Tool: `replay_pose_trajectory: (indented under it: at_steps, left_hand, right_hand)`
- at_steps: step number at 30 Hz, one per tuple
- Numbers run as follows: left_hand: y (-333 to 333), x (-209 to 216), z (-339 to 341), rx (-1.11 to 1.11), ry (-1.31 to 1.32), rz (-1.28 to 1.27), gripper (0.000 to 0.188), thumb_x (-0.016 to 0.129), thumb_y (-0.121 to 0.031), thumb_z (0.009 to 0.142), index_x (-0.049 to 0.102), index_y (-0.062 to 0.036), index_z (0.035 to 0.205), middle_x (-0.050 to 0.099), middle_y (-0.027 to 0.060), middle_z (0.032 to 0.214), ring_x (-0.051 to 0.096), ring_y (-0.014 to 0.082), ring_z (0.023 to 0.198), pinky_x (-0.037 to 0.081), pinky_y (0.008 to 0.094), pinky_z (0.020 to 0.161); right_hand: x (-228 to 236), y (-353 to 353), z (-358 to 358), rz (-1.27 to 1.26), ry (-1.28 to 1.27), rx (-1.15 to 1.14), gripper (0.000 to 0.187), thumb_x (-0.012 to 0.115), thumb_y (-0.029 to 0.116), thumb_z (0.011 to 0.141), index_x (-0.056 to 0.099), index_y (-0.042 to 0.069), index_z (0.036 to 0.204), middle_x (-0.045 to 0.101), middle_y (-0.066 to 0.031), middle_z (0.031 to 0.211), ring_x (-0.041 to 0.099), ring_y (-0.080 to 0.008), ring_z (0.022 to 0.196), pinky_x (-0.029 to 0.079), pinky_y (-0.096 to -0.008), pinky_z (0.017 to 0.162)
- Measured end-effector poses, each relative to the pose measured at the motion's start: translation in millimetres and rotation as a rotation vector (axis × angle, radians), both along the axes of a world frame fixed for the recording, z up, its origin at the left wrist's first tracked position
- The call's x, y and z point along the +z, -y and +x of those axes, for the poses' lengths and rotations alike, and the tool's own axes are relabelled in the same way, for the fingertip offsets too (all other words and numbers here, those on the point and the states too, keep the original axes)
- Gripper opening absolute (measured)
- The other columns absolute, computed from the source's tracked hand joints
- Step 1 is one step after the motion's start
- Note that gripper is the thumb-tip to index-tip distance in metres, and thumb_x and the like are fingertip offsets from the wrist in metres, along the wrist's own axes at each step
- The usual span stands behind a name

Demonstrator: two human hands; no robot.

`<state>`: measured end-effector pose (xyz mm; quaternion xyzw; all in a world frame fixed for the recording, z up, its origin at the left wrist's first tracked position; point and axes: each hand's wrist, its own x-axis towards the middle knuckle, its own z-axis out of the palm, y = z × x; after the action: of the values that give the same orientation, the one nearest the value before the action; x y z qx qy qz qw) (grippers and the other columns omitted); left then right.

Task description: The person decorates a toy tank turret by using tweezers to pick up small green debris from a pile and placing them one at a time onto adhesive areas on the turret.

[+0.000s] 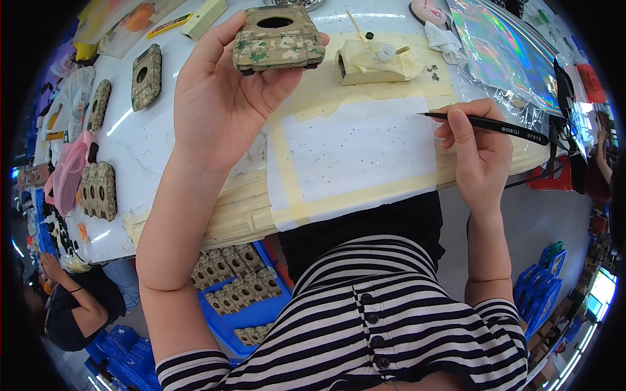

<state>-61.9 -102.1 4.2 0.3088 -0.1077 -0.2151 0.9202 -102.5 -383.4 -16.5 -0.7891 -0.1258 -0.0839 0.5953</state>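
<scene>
left forearm bare and slanting up the frame, the left hand reaching highest of all! its palm faces up toward the head, thumb along the near side, the other fingers curled round behind and partly hidden, a firm cradle grip. over on the right, the right forearm rises almost upright, bare too, and the right hand sits lower, thumb and forefinger pinched, remaining fingers tucked in beneath, well apart from its partner.
</scene>
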Motion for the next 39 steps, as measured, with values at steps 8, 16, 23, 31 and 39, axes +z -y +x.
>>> replay_pose_trajectory:
  at_steps: [8, 16, 23, 31, 39]
  left_hand:
    - [0.9, -0.3, -0.5, -0.004, 0.016, 0.001, 0.055, 0.031, -0.027, 0.098, 0.024, 0.0164, 0.131, 0.035, 0.0408, 0.126, 0.054, 0.0352, 0.111, 0.058, 0.0292, 0.082]
    - [-0.2, -0.5, -0.4, -0.008, -0.001, 0.001, 0.055, 0.03, -0.027, 0.098, 0.023, 0.0159, 0.132, 0.035, 0.0402, 0.127, 0.053, 0.0353, 0.112, 0.058, 0.0295, 0.081]
    - [0.1, -1.1, -0.5, -0.009, 0.011, 0.002, 0.055, 0.031, -0.027, 0.098, 0.023, 0.0159, 0.132, 0.035, 0.0407, 0.127, 0.053, 0.0357, 0.112, 0.058, 0.0296, 0.082]
    - [0.7, -1.2, 0.0, -0.011, 0.015, -0.001, 0.055, 0.031, -0.027, 0.098, 0.023, 0.0163, 0.131, 0.034, 0.0412, 0.127, 0.053, 0.0354, 0.112, 0.058, 0.0294, 0.081]
    - [0.9, -0.6, -0.6, -0.003, 0.01, 0.004, 0.055, 0.031, -0.027, 0.098, 0.024, 0.0168, 0.131, 0.035, 0.0412, 0.126, 0.053, 0.0352, 0.111, 0.058, 0.0292, 0.081]
  right_hand:
    - [-6.5, -1.9, -1.0, -0.049, -0.037, -0.011, 0.015, 0.057, 0.011, 0.091, 0.057, -0.003, 0.087, 0.059, -0.004, 0.076, 0.057, -0.0078, 0.064, 0.045, -0.0194, 0.056]
    - [-7.7, -2.0, -0.3, -0.051, -0.038, -0.003, 0.014, 0.057, 0.01, 0.091, 0.057, -0.003, 0.087, 0.059, -0.004, 0.077, 0.056, -0.0069, 0.064, 0.043, -0.0189, 0.056]
    - [-8.2, -2.1, -0.3, -0.062, -0.029, -0.002, 0.014, 0.057, 0.01, 0.091, 0.057, -0.003, 0.087, 0.06, -0.0038, 0.075, 0.056, -0.0066, 0.063, 0.042, -0.0183, 0.055]
    - [-6.1, -3.3, -0.5, -0.054, -0.04, -0.003, 0.013, 0.057, 0.009, 0.091, 0.057, -0.003, 0.088, 0.061, -0.0044, 0.075, 0.056, -0.0068, 0.063, 0.043, -0.0178, 0.056]
    - [-8.2, -2.4, -0.2, -0.057, -0.027, 0.0, 0.013, 0.057, 0.009, 0.091, 0.057, -0.003, 0.088, 0.061, -0.0047, 0.074, 0.056, -0.0067, 0.063, 0.044, -0.0179, 0.057]
